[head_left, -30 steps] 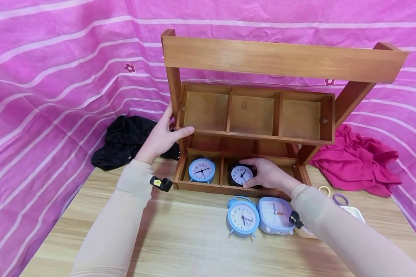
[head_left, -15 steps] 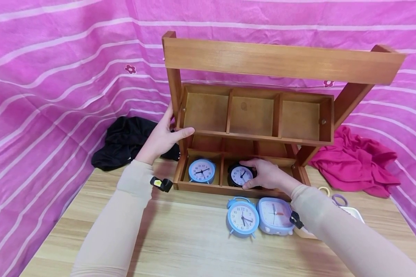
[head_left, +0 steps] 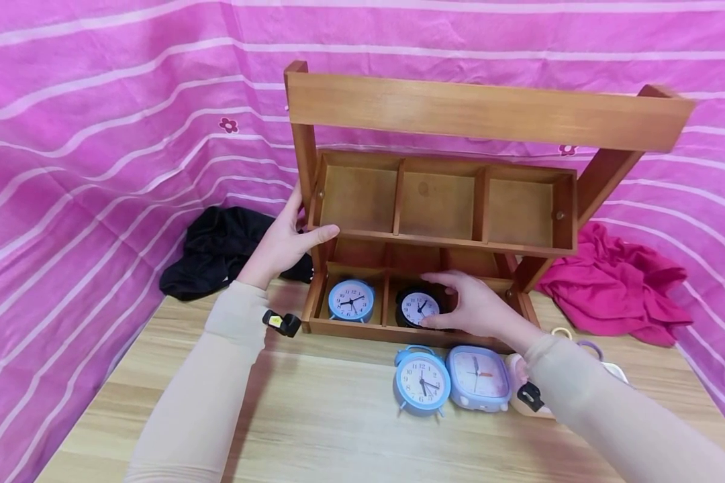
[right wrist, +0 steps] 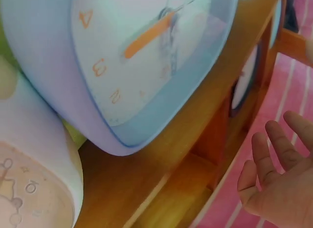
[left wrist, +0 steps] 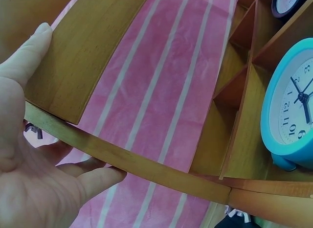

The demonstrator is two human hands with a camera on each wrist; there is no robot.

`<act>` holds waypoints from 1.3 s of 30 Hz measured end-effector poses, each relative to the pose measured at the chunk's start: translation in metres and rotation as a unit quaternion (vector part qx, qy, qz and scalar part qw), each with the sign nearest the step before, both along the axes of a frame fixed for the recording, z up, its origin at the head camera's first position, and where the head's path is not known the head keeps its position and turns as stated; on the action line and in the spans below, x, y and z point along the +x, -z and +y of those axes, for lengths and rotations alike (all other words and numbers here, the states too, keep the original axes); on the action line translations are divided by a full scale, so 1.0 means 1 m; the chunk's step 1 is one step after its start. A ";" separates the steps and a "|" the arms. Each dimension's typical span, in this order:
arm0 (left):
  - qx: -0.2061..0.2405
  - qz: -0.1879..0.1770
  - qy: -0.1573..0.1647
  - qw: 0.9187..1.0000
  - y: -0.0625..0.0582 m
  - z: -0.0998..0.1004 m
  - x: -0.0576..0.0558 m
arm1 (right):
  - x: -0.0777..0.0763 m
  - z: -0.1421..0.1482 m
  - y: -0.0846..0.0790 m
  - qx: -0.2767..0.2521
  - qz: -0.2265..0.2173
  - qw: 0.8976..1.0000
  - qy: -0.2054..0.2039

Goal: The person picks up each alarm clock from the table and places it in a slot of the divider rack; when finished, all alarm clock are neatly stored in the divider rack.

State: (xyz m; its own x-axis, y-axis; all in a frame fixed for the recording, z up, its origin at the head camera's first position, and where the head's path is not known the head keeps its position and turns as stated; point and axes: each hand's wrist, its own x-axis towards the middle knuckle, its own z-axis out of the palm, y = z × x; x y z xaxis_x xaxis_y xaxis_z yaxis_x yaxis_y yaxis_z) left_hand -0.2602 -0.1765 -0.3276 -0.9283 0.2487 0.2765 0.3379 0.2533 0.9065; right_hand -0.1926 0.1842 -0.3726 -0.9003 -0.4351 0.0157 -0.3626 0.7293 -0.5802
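Note:
My left hand (head_left: 282, 240) grips the left side of a two-tier wooden shelf (head_left: 489, 111), thumb in front and fingers behind the side board. In the left wrist view, the left hand (left wrist: 44, 174) has its fingers beneath that board. Within the lower tier's middle compartment sits a black alarm clock (head_left: 415, 308). Close beside it, my right hand (head_left: 474, 305) is spread, thumb near the dial's lower right edge. The right wrist view shows the right hand (right wrist: 281, 176) with parted fingers and nothing between them. A blue alarm clock (head_left: 352, 300) occupies the lower left compartment.
In front of the shelf stand another blue alarm clock (head_left: 423, 382), a square lilac-blue clock (head_left: 478, 377) and a pinkish clock (head_left: 519, 376) partly behind the right wrist. Black cloth (head_left: 217, 248) lies left, magenta cloth (head_left: 616, 285) right. A striped pink curtain (head_left: 127, 154) surrounds the table.
My right hand has let go of the black clock; its fingers have spread and it has shifted slightly right. The left hand keeps its hold on the shelf.

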 end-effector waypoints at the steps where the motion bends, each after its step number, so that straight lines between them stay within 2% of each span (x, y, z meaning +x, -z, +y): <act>1: 0.001 -0.002 0.001 1.000 0.000 0.000 0.000 | 0.003 0.001 -0.001 -0.002 0.005 1.000 -0.004; 7: 0.000 -0.009 0.004 1.000 -0.001 0.002 0.000 | 0.023 0.003 -0.005 0.012 0.051 0.998 -0.019; 9: 0.000 -0.009 0.006 1.000 -0.008 0.004 0.006 | 0.032 0.001 -0.006 0.024 0.061 0.998 -0.020; 14: -0.005 -0.013 0.005 1.000 -0.026 0.007 0.022 | 0.055 -0.007 -0.005 0.049 0.053 0.997 -0.026; 17: -0.004 -0.011 0.006 1.000 -0.027 0.007 0.023 | 0.067 -0.011 -0.002 0.056 0.046 0.997 -0.035; 21: -0.002 -0.011 0.007 1.000 -0.024 0.007 0.020 | 0.079 -0.015 0.006 0.074 0.044 0.995 -0.047; 27: 0.001 -0.008 0.005 1.000 -0.007 0.003 0.004 | 0.089 -0.020 0.018 0.123 0.043 0.990 -0.061; 30: 0.001 -0.001 0.005 1.000 -0.001 0.001 -0.002 | 0.090 -0.021 0.022 0.129 0.045 0.988 -0.067; 39: -0.004 0.014 0.006 1.000 0.001 0.000 -0.001 | 0.091 -0.022 0.027 0.118 0.048 0.990 -0.061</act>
State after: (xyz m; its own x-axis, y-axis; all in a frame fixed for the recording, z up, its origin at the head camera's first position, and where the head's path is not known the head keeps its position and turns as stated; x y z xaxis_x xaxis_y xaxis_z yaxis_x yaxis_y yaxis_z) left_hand -0.2615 -0.1769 -0.3282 -0.9173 0.2611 0.3005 0.3659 0.2557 0.8948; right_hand -0.1012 0.1623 -0.3993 -0.8396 -0.5429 -0.0157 -0.5024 0.7873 -0.3575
